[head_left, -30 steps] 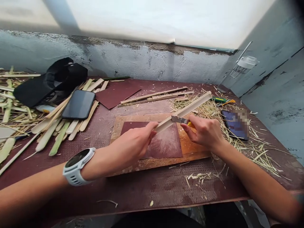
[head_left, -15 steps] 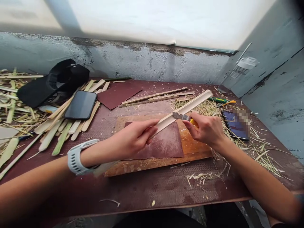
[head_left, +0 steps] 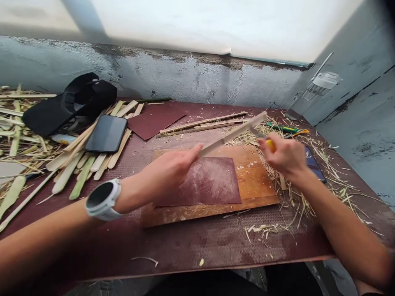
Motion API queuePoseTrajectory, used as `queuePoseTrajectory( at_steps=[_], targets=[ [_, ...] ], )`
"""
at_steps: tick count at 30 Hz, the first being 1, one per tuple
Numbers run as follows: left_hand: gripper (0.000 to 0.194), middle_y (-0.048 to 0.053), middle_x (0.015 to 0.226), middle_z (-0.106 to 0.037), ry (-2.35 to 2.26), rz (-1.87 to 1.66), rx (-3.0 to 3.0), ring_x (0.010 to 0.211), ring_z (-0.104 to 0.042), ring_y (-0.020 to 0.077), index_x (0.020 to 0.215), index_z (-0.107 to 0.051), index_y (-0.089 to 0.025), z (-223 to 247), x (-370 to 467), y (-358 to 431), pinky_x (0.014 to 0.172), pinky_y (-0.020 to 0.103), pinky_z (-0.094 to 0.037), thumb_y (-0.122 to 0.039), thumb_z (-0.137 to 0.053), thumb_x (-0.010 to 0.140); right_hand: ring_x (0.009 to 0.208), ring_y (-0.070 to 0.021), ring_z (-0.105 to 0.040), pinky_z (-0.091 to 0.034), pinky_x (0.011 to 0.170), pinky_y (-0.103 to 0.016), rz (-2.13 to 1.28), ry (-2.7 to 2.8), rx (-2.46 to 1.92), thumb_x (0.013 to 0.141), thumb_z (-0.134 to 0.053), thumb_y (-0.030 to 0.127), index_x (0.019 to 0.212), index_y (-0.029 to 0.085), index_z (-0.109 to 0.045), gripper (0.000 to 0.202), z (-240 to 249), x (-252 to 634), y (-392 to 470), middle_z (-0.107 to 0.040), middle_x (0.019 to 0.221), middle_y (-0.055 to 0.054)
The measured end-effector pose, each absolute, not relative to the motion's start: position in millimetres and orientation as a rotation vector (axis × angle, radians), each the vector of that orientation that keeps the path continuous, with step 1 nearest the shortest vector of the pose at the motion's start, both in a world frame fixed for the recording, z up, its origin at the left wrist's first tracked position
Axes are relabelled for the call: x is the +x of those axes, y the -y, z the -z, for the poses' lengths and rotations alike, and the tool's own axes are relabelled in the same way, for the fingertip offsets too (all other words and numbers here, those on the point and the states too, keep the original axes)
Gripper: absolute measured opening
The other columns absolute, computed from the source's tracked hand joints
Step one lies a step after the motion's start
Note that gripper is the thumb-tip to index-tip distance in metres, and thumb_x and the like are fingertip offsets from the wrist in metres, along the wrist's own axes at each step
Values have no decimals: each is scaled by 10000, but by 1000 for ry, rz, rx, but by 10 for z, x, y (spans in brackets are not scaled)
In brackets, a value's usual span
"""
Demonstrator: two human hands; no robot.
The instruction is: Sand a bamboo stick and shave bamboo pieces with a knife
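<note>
My left hand (head_left: 173, 168), with a pale watch on its wrist, is closed around the near end of a bamboo strip (head_left: 233, 135). The strip slants up and away to the right, turned partly on its edge. My right hand (head_left: 285, 158) grips a yellow-handled utility knife (head_left: 270, 145); its blade, blurred by motion, points left towards the strip's far part. Whether the blade touches the strip I cannot tell. Below them a sheet of dark red sandpaper (head_left: 212, 181) lies on a wooden board (head_left: 256, 185).
On the left, a black cap (head_left: 70, 102) and a phone (head_left: 106, 133) rest on bamboo pieces (head_left: 66, 176). Shavings (head_left: 308, 197) surround another phone (head_left: 313, 164) on the right. A green tool (head_left: 282, 127) lies behind. More strips (head_left: 203, 123) lie near the wall.
My right hand and the knife have moved right, away from the strip's middle. My left hand has rolled, turning the strip and showing the watch face.
</note>
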State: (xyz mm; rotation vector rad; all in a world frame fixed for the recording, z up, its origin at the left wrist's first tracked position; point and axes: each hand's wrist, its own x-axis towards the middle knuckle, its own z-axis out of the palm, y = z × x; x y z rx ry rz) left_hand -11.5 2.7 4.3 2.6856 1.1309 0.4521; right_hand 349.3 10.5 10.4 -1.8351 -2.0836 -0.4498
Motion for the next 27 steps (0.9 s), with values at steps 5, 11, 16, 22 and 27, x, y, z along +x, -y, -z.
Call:
queuePoseTrajectory(
  at_steps=[5,11,16,22,27],
  targets=[
    [408,-10,695,-603,-1172,-628,2461,566,-474,122,1386,-595,-119,-55,-110,-97,594,247,-383,-270,-402,1060,516,-180,-459,-250,557,-317,381,2038,-1798,1014,-393,682,863,227,-661,549,-152,3538,-42,-552,582,-35],
    [432,-43,673,-558,-996,-689,2362,550,-441,107,1454,-556,-114,-65,31,97,618,233,-394,-250,-399,1074,514,-183,-543,-267,535,-305,142,2343,-1558,1034,-377,659,991,202,-723,575,-57,3081,210,-608,593,-32],
    [479,-23,719,-607,-970,-732,2404,566,-464,110,1505,-496,-102,-63,51,175,596,226,-404,-201,-397,1047,493,-180,-546,-252,529,-311,159,2346,-1537,1044,-350,656,889,188,-686,596,-19,3072,242,-588,564,-33],
    [568,41,889,-708,-956,-744,2589,667,-586,141,1577,-404,-112,38,12,180,662,244,-480,-126,-411,1009,480,-161,-538,-242,515,-308,188,2313,-1451,1056,-401,604,839,205,-630,508,34,3044,252,-563,540,-8],
    [632,62,959,-713,-958,-760,2704,756,-634,159,1612,-337,-127,111,-6,168,701,257,-516,-83,-391,984,465,-160,-559,-248,493,-302,276,2283,-1411,1058,-414,600,832,201,-619,502,89,3033,243,-577,540,-6]
  ],
)
